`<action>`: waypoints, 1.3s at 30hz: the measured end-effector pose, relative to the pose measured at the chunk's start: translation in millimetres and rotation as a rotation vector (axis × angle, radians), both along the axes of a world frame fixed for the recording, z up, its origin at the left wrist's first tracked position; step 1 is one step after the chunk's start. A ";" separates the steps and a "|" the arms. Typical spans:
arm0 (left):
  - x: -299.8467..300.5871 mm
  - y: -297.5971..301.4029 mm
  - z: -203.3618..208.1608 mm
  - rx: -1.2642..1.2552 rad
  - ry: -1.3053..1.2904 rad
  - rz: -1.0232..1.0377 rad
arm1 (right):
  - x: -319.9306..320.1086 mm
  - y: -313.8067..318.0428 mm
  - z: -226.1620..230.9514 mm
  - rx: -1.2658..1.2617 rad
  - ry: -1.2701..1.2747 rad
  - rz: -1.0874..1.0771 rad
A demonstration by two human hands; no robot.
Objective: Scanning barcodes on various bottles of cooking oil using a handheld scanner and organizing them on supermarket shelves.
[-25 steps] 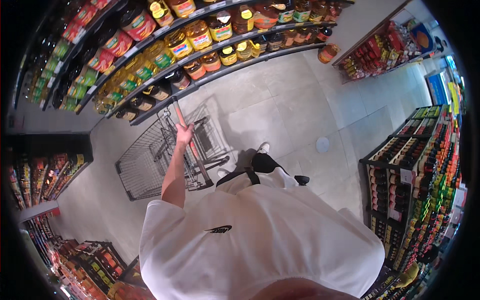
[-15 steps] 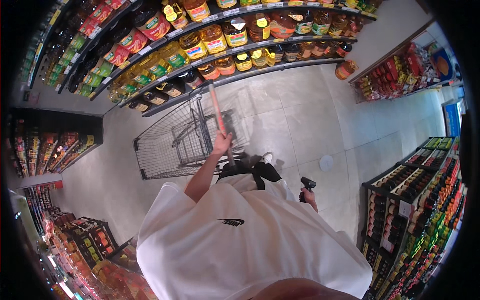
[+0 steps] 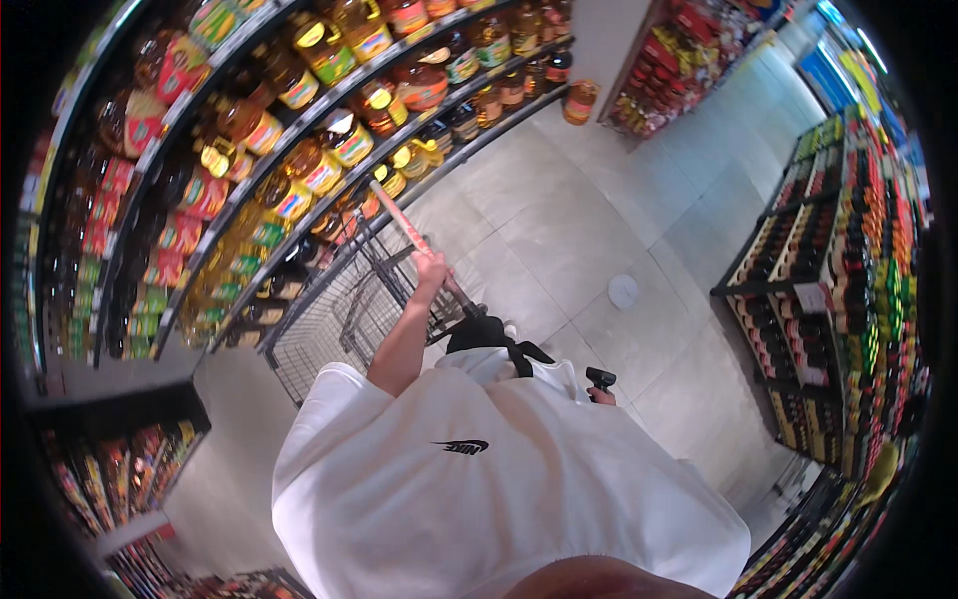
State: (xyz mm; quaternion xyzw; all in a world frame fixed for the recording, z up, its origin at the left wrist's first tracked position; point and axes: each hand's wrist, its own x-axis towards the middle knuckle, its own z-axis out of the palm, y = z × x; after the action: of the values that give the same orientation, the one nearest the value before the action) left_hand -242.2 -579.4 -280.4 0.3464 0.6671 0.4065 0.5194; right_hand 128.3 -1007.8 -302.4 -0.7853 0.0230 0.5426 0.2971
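Observation:
My left hand (image 3: pixel 431 270) is closed around the orange-red handle bar (image 3: pixel 402 222) of a shopping cart. Wire mesh forms the grey cart (image 3: pixel 317 334), which stands to my left alongside the oil shelves; no goods show in its visible part. Lower on the right, my right hand (image 3: pixel 603 396) grips a black handheld scanner-like device (image 3: pixel 601 377) with a pistol shape. Its fingers are partly hidden by the device and my white shirt.
Long shelves of bottled cooking oil (image 3: pixel 309 165) curve along the left and top. One large bottle (image 3: pixel 580 102) stands on the floor at the shelf end. A rack of dark bottles (image 3: pixel 798 290) is on the right, with grey floor tiles (image 3: pixel 539 250) between. A round white floor sticker (image 3: pixel 623 292) lies there.
My view has turned to the right, so the oil shelves now slant down the left side and look closer to the cart. Both hands keep their holds.

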 end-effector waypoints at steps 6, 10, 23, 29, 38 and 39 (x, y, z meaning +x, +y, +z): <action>31.3 76.4 5.2 -0.153 -0.023 -0.185 | -15.6 -22.6 20.4 0.100 -0.100 0.001; 66.1 104.4 18.6 -0.109 0.186 -0.382 | -20.7 0.1 24.2 0.095 -0.122 -0.037; -19.2 7.6 41.6 0.329 0.285 -0.649 | -26.8 207.8 45.5 0.331 -0.145 0.061; -149.4 -62.6 -1.7 0.006 0.832 -0.483 | -43.1 375.5 141.4 0.665 -0.150 0.160; -189.5 -49.9 -15.4 -0.286 0.928 -0.350 | -10.8 477.6 90.8 0.625 -0.813 0.571; -183.7 -36.5 -14.0 -0.291 0.944 -0.402 | -8.1 482.8 96.8 0.672 -0.630 0.463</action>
State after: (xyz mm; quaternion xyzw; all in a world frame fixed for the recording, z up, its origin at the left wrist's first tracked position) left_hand -425.9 -615.9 -294.4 0.5367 0.7983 0.0023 0.2732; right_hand 120.2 -525.1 -205.6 -0.7562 -0.4177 0.3089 0.3978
